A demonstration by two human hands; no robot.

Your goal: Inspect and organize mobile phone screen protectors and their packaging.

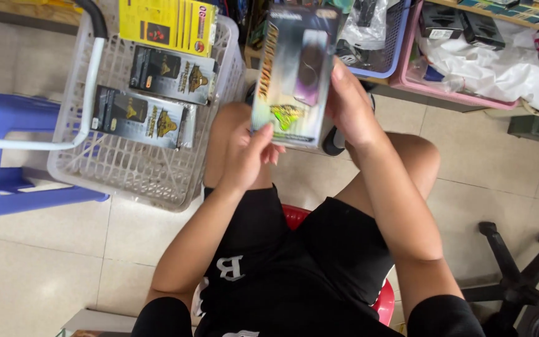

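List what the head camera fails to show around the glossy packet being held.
- Glossy packet: print motion-blurred.
- Right hand: fingertips hidden behind the packet.
- Left hand: palm turned away.
- Yellow box in white basket: top cut by frame edge.
- Red stool: mostly covered by legs.

Black short-sleeved top, black shorts marked with a white letter on the left leg and white trim at the side, bare forearms, bare knees, no rings or watch seen
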